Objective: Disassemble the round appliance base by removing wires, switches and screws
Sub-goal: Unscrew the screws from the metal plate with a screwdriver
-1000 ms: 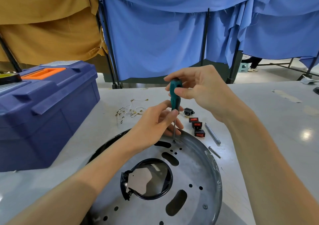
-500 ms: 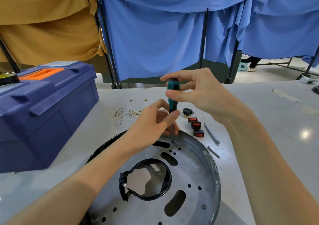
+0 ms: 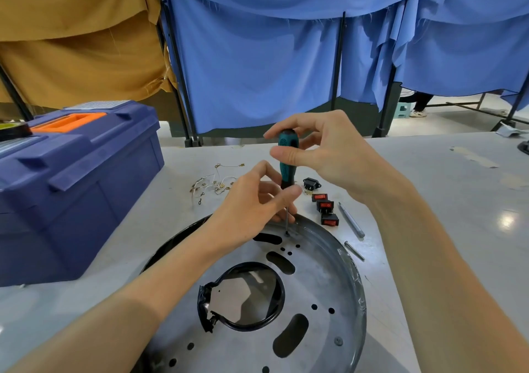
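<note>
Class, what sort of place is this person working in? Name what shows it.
Probably a workshop or training bay: a blue toolbox on a plain work table, and blue cloth screens on metal frames partitioning the room.

A: From where I sit, the round grey metal appliance base (image 3: 320,289) fills the near table. At ten o'clock the big blue plastic toolbox (image 3: 77,178) walls off that side.

B: And at twelve?

A: A loose tangle of pale wires (image 3: 213,182), just beyond my left hand (image 3: 252,209). At one o'clock, three black-and-red rocker switches (image 3: 325,208) and two thin grey metal rods (image 3: 351,220) hug the rim.

B: Any open lane?

A: From two to four o'clock I see bare grey tabletop (image 3: 458,201).
</note>
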### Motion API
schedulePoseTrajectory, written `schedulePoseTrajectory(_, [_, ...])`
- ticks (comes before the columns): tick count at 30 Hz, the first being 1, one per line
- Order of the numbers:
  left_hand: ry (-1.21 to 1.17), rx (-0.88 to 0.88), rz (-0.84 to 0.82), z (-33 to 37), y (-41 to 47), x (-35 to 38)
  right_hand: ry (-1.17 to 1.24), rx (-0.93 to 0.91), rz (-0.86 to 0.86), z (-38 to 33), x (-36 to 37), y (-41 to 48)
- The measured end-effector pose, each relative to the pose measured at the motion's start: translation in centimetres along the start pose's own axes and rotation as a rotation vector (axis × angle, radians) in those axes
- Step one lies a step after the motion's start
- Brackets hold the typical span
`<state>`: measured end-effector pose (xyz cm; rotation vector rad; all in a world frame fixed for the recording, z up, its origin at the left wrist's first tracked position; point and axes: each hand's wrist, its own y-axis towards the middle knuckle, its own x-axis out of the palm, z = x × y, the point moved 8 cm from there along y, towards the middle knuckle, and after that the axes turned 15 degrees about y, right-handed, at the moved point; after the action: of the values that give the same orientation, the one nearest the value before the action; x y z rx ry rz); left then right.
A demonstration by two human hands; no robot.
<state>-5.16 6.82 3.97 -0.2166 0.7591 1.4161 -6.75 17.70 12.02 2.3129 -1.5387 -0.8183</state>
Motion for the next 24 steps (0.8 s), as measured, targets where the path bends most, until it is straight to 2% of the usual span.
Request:
schedulePoseTrajectory(3, [-0.011,0.030,-0.021,0.19,-0.08,0.14,0.041,0.019,0.007,0.16,-0.32,0.09])
schedulePoseTrajectory(8, [0.003,0.007,0.004,0.00,-0.05,0.09,0.089,0.035,-0.080,-0.01,0.39,-0.13])
schedulePoseTrajectory(14, [0.011,0.022,-0.014,0.31,-0.03,0.12,0.038,0.002,0.002,0.09,-0.16,0.07])
schedulePoseTrajectory(17, [0.011,0.021,-0.006,0.20,0.05,0.03,0.121,0.037,-0.043,0.28,-0.19,0.04])
schedulePoseTrajectory(20, [0.008,-0.005,0.031,0.12,-0.04,-0.25,0.081,0.017,-0.107,-0.01,0.51,-0.16])
schedulePoseTrajectory(24, [0.025,0.030,0.008,0.47,-0.19,0.00,0.037,-0.026,-0.043,-0.32,0.06,-0.04])
